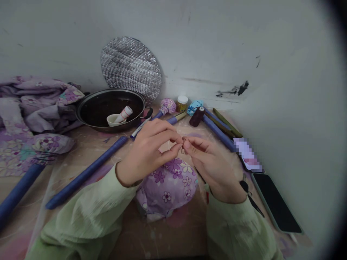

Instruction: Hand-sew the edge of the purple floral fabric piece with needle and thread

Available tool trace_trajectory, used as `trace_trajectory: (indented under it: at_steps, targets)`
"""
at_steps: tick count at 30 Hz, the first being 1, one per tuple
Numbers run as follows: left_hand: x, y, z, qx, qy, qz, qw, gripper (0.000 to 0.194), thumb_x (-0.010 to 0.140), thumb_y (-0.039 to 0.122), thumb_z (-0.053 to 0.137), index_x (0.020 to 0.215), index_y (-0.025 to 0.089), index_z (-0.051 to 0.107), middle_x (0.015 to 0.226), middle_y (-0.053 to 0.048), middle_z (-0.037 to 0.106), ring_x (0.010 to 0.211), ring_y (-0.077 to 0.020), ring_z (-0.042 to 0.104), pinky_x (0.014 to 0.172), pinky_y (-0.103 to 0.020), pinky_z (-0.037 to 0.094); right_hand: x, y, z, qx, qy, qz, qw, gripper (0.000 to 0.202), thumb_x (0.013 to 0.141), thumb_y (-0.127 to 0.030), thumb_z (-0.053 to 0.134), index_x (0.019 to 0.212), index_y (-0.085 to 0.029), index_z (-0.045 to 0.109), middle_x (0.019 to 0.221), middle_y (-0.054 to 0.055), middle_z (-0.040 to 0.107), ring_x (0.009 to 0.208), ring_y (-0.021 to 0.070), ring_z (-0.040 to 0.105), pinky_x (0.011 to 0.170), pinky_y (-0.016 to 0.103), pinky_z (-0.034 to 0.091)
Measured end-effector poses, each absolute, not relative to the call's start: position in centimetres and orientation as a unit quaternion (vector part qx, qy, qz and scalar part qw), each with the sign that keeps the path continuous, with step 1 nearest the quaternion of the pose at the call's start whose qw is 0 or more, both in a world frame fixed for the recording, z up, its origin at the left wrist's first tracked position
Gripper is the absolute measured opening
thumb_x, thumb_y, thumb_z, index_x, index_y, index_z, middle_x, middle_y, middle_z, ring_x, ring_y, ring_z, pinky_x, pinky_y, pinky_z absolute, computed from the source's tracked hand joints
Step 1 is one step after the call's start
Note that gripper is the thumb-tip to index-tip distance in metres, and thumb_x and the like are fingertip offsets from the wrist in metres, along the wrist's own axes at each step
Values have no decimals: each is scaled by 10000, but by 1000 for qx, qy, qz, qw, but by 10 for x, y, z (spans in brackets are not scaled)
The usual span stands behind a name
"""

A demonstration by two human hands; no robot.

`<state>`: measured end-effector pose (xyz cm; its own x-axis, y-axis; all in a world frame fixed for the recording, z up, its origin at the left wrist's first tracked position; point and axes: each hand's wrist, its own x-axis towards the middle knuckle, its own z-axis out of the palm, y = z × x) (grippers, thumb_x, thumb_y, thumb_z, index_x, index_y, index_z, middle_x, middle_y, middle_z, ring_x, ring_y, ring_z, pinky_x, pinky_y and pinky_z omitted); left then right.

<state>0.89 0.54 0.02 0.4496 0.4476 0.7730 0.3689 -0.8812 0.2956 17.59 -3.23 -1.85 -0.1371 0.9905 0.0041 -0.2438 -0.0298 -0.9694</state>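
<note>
My left hand (pixel 158 146) and my right hand (pixel 210 159) meet near the middle of the view, thumbs and forefingers pinched together. Between the fingertips is a thin dark looped strand (pixel 183 150); its material is too small to make out. Just below my hands lies a bundle of purple flowered cloth (pixel 169 191), gathered and rounded. My left wrist hides part of its left side. What lies inside the cloth is hidden.
Behind my left hand stands a black pan (pixel 89 124) holding a small white cup (pixel 112 121). A silver round mat (pixel 131 66) leans on the wall. Blue rods (pixel 86 173), a dark thread spool (pixel 197 117), a lidded jar (pixel 182 104) and a phone (pixel 276 202) surround my hands.
</note>
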Motion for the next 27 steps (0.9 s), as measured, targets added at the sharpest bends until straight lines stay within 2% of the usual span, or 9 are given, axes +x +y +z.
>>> trace_trajectory:
  at_steps: [5,11,14,19,24,27]
  targets:
    - [10,5,-2,843,246,467,108,41,852,144,601,832,140,637,809,-34,635,797,-146,584,739,-287,465,175,-34,-17,-405,-462,588,526,126,769,-367,720,762,-242,701,781,-11,645,746,132,554,714,278,451]
    - [17,-3,-1,808,262,469,243,67,809,206,682,799,143,661,797,-29,643,758,-132,605,729,-263,486,171,-36,-14,-387,-417,576,587,113,743,-365,744,749,-259,708,779,-14,611,774,134,532,737,270,446]
    - [21,-6,-2,782,257,481,302,20,786,157,698,792,146,683,793,-26,657,750,-119,611,720,-240,488,171,-36,-15,-378,-407,582,594,119,738,-369,751,735,-260,705,765,-19,597,755,130,524,726,269,450]
    - [23,-7,-3,713,254,495,427,18,778,146,692,765,157,697,778,-19,656,733,-115,593,711,-246,482,173,-37,-15,-356,-440,573,593,84,785,-351,723,777,-270,701,788,-34,609,792,109,543,770,240,457]
    - [19,-7,2,623,260,447,587,42,750,181,717,719,156,704,733,-14,646,670,-108,569,602,-224,458,175,-40,-13,-355,-499,536,581,37,834,-311,681,845,-276,681,853,-43,635,810,91,578,770,216,480]
    - [16,-6,4,594,250,422,638,24,735,162,728,713,161,719,721,-13,659,652,-102,575,585,-213,464,176,-41,-10,-362,-554,481,576,14,851,-270,661,859,-276,670,850,-41,649,803,96,599,754,222,498]
